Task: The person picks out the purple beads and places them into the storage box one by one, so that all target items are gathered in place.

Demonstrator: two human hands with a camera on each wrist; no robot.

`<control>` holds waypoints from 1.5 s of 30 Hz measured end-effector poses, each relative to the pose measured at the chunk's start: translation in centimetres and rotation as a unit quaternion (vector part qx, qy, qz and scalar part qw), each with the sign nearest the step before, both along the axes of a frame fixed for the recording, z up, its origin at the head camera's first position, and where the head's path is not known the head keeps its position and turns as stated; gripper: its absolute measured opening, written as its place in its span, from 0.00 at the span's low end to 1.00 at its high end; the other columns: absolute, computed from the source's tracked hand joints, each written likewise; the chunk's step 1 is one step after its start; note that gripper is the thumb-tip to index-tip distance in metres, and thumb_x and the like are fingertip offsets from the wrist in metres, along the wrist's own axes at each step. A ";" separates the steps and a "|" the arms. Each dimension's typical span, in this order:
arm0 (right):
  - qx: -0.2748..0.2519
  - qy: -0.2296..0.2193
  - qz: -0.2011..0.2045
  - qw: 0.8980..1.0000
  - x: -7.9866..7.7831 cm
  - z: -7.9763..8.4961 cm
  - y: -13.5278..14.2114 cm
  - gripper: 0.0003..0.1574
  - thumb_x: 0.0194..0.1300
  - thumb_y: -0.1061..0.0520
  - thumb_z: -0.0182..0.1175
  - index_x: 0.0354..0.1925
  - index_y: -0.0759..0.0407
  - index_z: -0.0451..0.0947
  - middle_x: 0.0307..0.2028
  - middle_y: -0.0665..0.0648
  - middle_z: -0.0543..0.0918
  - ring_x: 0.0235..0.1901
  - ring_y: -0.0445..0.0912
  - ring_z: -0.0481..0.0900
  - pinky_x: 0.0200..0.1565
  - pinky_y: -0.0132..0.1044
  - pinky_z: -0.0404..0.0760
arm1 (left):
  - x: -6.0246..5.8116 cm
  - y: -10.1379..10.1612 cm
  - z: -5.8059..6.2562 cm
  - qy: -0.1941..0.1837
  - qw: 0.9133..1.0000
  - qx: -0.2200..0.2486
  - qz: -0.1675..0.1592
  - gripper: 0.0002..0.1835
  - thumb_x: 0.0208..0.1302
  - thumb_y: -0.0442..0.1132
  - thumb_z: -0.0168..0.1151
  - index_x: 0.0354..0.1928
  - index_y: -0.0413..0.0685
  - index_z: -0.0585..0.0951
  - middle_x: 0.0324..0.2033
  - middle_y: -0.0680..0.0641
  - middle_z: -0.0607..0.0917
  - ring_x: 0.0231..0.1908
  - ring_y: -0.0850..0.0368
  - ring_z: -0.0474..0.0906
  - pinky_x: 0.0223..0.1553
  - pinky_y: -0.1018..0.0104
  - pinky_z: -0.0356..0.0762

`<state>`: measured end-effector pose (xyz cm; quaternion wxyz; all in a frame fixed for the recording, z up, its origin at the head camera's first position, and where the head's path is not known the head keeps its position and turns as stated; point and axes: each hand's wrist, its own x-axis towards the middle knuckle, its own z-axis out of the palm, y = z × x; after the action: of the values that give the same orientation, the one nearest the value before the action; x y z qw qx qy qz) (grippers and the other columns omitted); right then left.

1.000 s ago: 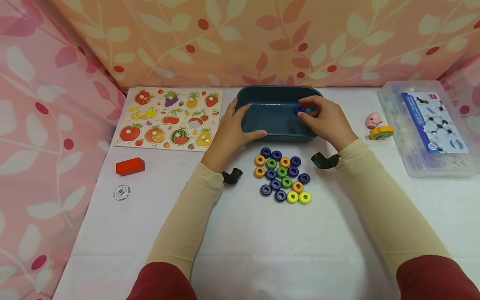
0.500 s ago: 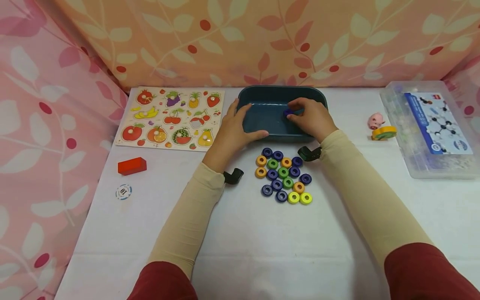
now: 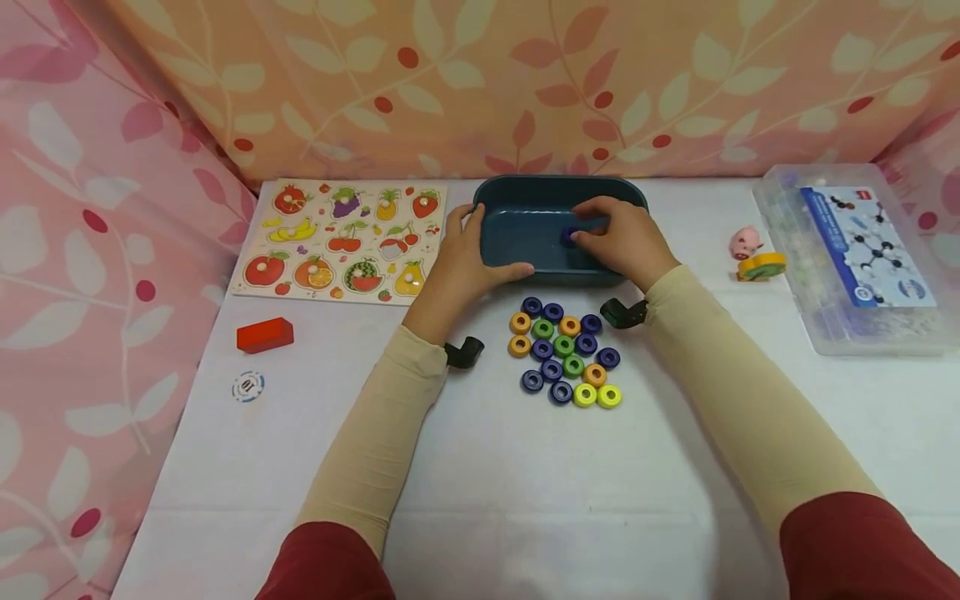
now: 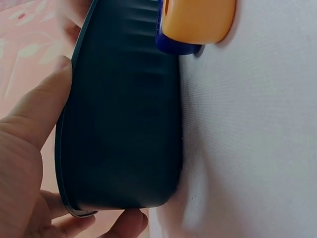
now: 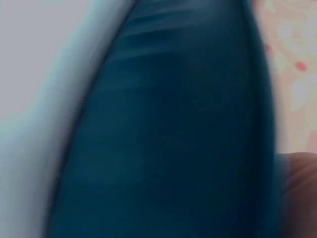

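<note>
A dark teal tray (image 3: 525, 237) stands at the back middle of the table. My left hand (image 3: 457, 262) holds its left end, thumb on the near rim and fingers along the side wall; the left wrist view shows the thumb (image 4: 42, 101) on the rim. Over the tray's right half, my right hand (image 3: 626, 242) pinches a dark blue ring (image 3: 567, 237) between thumb and fingers, low inside the tray. Several loose rings (image 3: 564, 346) in blue, green, orange and yellow lie in front of it. In the right wrist view the tray wall (image 5: 173, 124) hides the ring.
Left of the tray lies a fruit puzzle board (image 3: 345, 242). A red block (image 3: 265, 335) and a poker chip (image 3: 248, 386) are nearer on the left. To the right are a pink pig figure (image 3: 746, 242), a yellow-green toy piece (image 3: 762, 267) and a clear plastic case (image 3: 832, 325).
My right hand has moved left with the blue ring, and the ring now sits slightly nearer the tray's front. My left hand stays on the tray's left end.
</note>
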<state>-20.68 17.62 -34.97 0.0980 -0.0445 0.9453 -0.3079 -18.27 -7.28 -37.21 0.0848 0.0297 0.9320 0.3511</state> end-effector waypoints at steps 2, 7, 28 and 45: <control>-0.014 0.011 -0.006 1.000 0.8 0.6 0.3 0.32 0.69 0.43 0.62 0.67 0.49 0.73 0.63 0.56 0.79 0.55 0.52 0.81 0.57 0.51 0.80 | 0.0 0.0 -0.1 -0.004 1.000 0.003 0.005 0.68 0.45 0.71 0.74 0.81 0.55 0.46 0.77 0.49 0.44 0.74 0.49 0.54 0.74 0.54 0.60; -0.023 0.027 -0.007 0.999 3.3 2.1 1.3 0.34 0.68 0.38 0.61 0.68 0.46 0.72 0.62 0.56 0.79 0.55 0.51 0.80 0.49 0.49 0.82 | 0.0 -0.1 -0.2 -0.007 1.000 0.008 0.016 0.69 0.44 0.70 0.75 0.81 0.55 0.46 0.76 0.49 0.44 0.72 0.49 0.57 0.73 0.54 0.62; -0.055 0.024 0.079 0.995 10.9 -0.9 3.1 0.22 0.65 0.52 0.68 0.57 0.50 0.80 0.54 0.53 0.80 0.47 0.47 0.82 0.44 0.36 0.80 | 0.0 -0.3 0.2 -0.004 1.000 0.022 0.020 0.69 0.44 0.70 0.75 0.81 0.54 0.46 0.74 0.49 0.45 0.72 0.49 0.55 0.73 0.54 0.61; -0.014 -0.073 0.131 0.989 9.4 -3.1 3.3 0.20 0.71 0.54 0.62 0.59 0.50 0.80 0.48 0.55 0.84 0.45 0.48 0.79 0.50 0.46 0.78 | -0.2 0.1 -0.3 -0.004 0.999 0.035 0.026 0.68 0.43 0.69 0.77 0.80 0.54 0.48 0.74 0.49 0.47 0.72 0.49 0.56 0.73 0.54 0.60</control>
<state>-11.25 20.90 -38.06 0.2055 -0.1472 0.9171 -0.3082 -18.43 -7.19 -37.54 0.0778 0.0069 0.9194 0.3854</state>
